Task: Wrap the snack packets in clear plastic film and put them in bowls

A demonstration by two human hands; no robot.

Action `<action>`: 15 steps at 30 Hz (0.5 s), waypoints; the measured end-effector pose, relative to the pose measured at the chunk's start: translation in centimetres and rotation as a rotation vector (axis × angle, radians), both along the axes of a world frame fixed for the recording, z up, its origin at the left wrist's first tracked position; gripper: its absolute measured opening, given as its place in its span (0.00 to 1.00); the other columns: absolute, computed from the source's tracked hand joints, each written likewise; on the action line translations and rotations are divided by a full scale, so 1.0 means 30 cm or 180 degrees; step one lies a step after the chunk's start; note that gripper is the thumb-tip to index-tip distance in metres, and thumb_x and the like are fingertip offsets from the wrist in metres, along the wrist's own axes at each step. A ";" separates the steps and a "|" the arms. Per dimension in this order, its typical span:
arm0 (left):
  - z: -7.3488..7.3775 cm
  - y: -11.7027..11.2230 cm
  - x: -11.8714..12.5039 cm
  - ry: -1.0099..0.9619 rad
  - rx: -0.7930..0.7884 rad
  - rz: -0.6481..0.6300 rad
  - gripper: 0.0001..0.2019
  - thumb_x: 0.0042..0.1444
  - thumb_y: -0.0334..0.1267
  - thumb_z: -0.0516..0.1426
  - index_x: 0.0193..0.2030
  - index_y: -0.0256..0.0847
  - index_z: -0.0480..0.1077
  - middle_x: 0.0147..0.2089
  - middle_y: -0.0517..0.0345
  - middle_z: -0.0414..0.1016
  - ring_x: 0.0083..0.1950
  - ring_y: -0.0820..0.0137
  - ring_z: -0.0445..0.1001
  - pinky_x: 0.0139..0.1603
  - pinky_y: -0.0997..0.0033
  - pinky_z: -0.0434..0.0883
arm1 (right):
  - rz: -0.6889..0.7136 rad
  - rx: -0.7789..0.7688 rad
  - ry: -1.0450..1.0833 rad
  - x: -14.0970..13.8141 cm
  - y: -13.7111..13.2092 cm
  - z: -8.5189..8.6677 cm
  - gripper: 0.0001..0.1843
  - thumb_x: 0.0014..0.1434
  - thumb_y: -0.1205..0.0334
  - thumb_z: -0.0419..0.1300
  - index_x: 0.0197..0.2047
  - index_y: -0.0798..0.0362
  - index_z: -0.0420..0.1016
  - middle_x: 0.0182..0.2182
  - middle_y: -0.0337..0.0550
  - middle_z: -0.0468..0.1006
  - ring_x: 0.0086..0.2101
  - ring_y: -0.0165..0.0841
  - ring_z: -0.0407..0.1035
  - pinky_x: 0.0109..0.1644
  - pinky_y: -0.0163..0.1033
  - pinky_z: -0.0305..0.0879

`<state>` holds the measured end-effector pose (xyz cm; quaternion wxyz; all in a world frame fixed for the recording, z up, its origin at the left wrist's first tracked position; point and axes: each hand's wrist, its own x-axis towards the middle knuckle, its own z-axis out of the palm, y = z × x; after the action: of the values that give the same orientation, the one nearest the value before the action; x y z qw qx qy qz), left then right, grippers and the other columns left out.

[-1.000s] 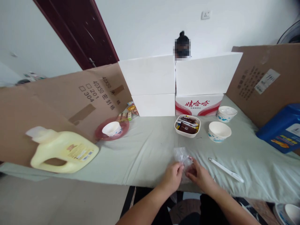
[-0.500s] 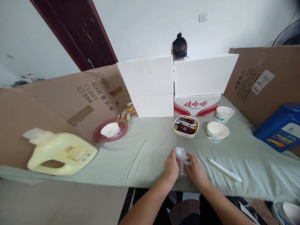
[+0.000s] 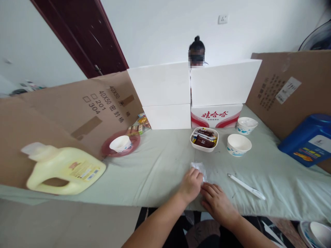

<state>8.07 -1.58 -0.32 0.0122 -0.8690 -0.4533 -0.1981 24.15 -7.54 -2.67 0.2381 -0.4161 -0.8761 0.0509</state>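
Loosely crinkled clear plastic point(image 3: 200, 167), curled left fingers point(image 3: 196, 174) on it, rumpled pale-green cloth point(image 3: 160, 172).

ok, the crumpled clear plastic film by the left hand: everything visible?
The crumpled clear plastic film looks thin and shiny, with whitish creases. It lies on the pale green cloth, nearer the camera than the squarish white bowl of wrapped snacks. The left hand, curled, covers part of it; the right hand is at its near end, contact unclear. Bag or sheet: can't tell.

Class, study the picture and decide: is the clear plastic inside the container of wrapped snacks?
No, the clear plastic is at the left hand, apart from the container, which stands farther back.
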 end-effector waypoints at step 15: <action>-0.065 0.070 -0.098 -0.1302 -0.1063 -0.0501 0.14 0.53 0.27 0.55 0.46 0.39 0.70 0.52 0.47 0.72 0.55 0.61 0.69 0.57 0.57 0.66 | 0.0011 -0.0744 -0.0116 0.000 0.134 0.127 0.12 0.65 0.68 0.49 0.41 0.52 0.74 0.37 0.44 0.78 0.41 0.35 0.71 0.48 0.40 0.61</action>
<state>5.12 0.52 -2.27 -0.2385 -0.8334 -0.4037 -0.2924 24.14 -3.51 1.14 0.1719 -0.4404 -0.8691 0.1456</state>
